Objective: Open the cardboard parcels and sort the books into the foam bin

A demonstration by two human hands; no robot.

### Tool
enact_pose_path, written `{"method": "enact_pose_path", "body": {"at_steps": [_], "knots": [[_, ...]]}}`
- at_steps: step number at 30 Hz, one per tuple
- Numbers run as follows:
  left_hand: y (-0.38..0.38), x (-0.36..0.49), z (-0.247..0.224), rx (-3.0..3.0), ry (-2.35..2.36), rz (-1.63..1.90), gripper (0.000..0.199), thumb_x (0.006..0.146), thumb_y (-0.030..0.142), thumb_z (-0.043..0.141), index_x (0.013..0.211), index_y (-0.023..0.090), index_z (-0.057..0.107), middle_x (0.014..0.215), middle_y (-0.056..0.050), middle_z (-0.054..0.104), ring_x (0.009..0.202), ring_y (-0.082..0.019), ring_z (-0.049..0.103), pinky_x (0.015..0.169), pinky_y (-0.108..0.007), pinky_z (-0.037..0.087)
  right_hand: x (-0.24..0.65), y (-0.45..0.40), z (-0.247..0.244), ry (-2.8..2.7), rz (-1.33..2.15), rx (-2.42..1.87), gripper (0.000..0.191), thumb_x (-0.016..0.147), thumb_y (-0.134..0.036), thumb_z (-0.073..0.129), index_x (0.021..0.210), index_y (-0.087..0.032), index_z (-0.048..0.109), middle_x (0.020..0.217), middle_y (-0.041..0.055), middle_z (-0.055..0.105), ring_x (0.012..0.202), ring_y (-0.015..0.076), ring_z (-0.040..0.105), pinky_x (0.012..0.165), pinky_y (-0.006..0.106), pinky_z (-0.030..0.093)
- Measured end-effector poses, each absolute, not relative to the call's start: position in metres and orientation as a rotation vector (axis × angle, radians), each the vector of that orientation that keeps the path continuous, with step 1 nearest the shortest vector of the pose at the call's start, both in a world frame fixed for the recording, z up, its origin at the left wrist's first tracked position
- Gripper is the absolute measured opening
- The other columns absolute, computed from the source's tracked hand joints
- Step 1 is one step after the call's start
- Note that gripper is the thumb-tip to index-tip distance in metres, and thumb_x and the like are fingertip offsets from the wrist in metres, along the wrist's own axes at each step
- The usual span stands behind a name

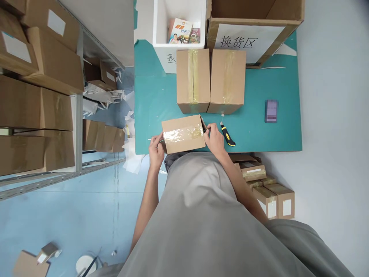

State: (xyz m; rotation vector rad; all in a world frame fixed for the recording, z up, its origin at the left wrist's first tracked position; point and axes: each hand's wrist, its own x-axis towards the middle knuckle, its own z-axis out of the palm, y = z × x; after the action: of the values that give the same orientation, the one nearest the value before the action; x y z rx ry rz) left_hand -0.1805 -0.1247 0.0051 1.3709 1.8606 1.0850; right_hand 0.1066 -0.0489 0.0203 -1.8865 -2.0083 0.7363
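"At the front of the tabletop, doing what?"
"Holding the taped cardboard carton between left fingers and right fingers; seemingly opening an end flap, probably needing outward pulling next."

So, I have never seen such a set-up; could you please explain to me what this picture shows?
There is no machine: a person works bare-handed. The camera sits on their head, looking forward and down, so their grey shirt shows below. The left hand and right hand hold a taped box by its opposite ends. On the green table are a yellow-and-black cutter, two other boxes side by side, a white bin with books, an open carton and a blurred purple thing.
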Motion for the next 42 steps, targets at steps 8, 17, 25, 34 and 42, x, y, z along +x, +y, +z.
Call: {"method": "enact_pose_path", "body": {"at_steps": [8, 17, 25, 34, 42], "knots": [[-0.120, -0.176, 0.006, 1.398, 1.934, 1.060, 0.046, 0.099, 0.027, 0.048, 0.136, 0.019, 0.075, 0.118, -0.013, 0.068, 0.113, -0.023, 0.068, 0.108, -0.039, 0.054, 0.113, -0.041, 0.041, -2.125, 0.951, -1.872, 0.029, 0.098, -0.027, 0.060, 0.125, -0.021, 0.062, 0.128, 0.0125, 0.072, 0.110, 0.0307, 0.070, 0.089, 0.038, 0.053], [-0.121, -0.170, 0.005, 1.406, 2.026, 1.079, 0.044, 0.099, 0.028, 0.047, 0.128, 0.018, 0.079, 0.118, -0.013, 0.071, 0.115, -0.023, 0.068, 0.107, -0.038, 0.054, 0.114, -0.055, 0.037, -1.979, 0.951, -1.901, 0.044, 0.102, -0.013, 0.037, 0.127, -0.022, 0.071, 0.130, 0.0095, 0.077, 0.115, 0.0269, 0.073, 0.098, 0.038, 0.054], [-0.120, -0.157, -0.003, 1.353, 2.166, 1.160, 0.045, 0.104, 0.027, 0.043, 0.130, 0.020, 0.079, 0.107, -0.010, 0.069, 0.105, -0.022, 0.067, 0.101, -0.037, 0.053, 0.121, -0.072, 0.033, -1.839, 1.019, -1.668, 0.055, 0.101, -0.057, 0.061, 0.141, -0.020, 0.064, 0.144, 0.0176, 0.067, 0.131, 0.0283, 0.066, 0.114, 0.044, 0.052], [-0.129, -0.157, -0.009, 1.129, 2.191, 1.175, 0.053, 0.107, 0.038, 0.040, 0.149, 0.022, 0.067, 0.101, -0.009, 0.071, 0.100, -0.025, 0.069, 0.107, -0.045, 0.049, 0.099, -0.031, 0.005, -1.658, 1.188, -1.525, 0.053, 0.098, -0.064, 0.064, 0.127, -0.021, 0.066, 0.125, 0.0168, 0.075, 0.115, 0.0284, 0.071, 0.104, 0.044, 0.058], [-0.102, -0.166, -0.050, 0.400, 1.826, 1.127, 0.050, 0.106, 0.056, 0.055, 0.129, 0.015, 0.073, 0.138, -0.019, 0.071, 0.135, -0.029, 0.063, 0.112, -0.044, 0.051, 0.175, -0.034, -0.009, -1.391, 1.225, -1.629, 0.058, 0.092, -0.074, 0.063, 0.117, -0.022, 0.066, 0.124, 0.0147, 0.076, 0.114, 0.0280, 0.072, 0.102, 0.043, 0.058]]}}
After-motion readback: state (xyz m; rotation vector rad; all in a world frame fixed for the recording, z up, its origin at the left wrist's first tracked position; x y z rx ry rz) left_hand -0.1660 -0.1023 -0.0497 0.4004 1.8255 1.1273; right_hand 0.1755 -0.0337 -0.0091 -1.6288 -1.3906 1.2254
